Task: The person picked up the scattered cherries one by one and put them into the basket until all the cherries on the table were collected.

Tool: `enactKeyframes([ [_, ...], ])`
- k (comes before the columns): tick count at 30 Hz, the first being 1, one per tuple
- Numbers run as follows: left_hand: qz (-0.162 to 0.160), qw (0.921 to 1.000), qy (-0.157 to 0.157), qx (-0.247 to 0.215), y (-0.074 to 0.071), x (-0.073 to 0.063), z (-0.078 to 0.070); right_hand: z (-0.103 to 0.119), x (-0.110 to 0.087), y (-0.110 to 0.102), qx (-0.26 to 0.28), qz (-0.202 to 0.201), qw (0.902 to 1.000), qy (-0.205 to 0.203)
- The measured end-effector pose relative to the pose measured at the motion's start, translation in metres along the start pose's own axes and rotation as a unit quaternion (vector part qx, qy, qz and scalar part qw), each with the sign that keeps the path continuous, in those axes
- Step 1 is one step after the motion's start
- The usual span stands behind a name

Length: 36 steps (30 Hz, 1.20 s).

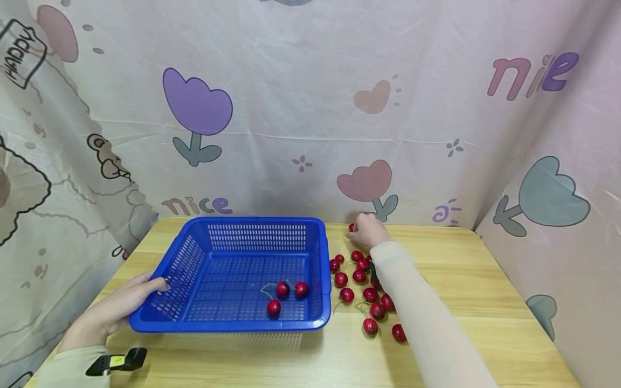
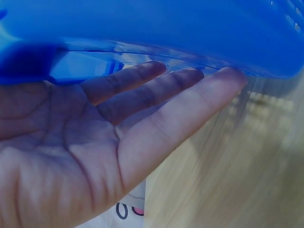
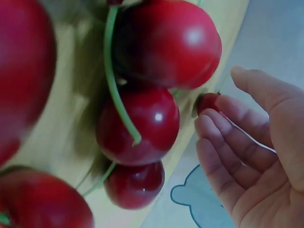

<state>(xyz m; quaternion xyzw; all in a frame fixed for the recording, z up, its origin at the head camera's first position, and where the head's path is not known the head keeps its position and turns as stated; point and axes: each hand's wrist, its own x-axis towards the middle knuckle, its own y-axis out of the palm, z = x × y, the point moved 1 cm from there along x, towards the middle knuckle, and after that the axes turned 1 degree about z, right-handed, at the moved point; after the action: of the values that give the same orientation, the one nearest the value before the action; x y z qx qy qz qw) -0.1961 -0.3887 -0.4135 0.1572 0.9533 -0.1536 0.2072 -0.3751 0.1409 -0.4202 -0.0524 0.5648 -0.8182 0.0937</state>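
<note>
My left hand (image 1: 118, 304) grips the left rim of a blue plastic basket (image 1: 228, 326), thumb over the edge. In the left wrist view, its fingers (image 2: 156, 121) stretch under the basket, above the wooden table. Inside the basket lie three red cherries, one of them stemmed (image 1: 274, 308), near the right front. My right hand (image 1: 371, 231) reaches to the table's back edge, by a lone cherry (image 1: 352, 228). The right wrist view shows that cherry (image 3: 209, 103) at its fingertips, with the thumb standing apart from the fingers.
Several loose cherries (image 1: 370, 295) are spread on the wooden table (image 1: 451, 280) right of the basket, some under my right forearm (image 1: 427, 318). A printed curtain (image 1: 271, 108) hangs right behind the table and along both sides.
</note>
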Motion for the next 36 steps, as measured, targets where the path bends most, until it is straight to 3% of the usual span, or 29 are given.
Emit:
enactKeyframes([
  [4,0.000,1.0000,0.001,-0.005,0.000,-0.001,0.001,0.006,0.002,0.003,-0.011,-0.021,0.9997,-0.005],
  [10,-0.004,1.0000,0.001,-0.005,0.000,-0.001,0.001,0.015,0.006,0.009,-0.060,-0.033,0.9956,-0.063],
  [19,-0.008,1.0000,0.005,-0.003,0.003,-0.002,-0.001,0.021,0.016,0.021,-0.164,-0.068,0.9763,-0.125],
  [25,-0.003,0.9999,0.011,-0.002,0.005,-0.002,-0.001,0.020,0.020,0.029,-0.207,-0.085,0.9643,-0.141],
  [31,-0.009,0.9999,0.008,0.002,0.005,-0.002,-0.001,0.020,0.022,0.030,-0.208,-0.094,0.9621,-0.150],
  [36,-0.006,1.0000,0.008,-0.002,0.003,-0.003,0.000,0.021,0.020,0.019,-0.148,-0.103,0.9748,-0.132],
])
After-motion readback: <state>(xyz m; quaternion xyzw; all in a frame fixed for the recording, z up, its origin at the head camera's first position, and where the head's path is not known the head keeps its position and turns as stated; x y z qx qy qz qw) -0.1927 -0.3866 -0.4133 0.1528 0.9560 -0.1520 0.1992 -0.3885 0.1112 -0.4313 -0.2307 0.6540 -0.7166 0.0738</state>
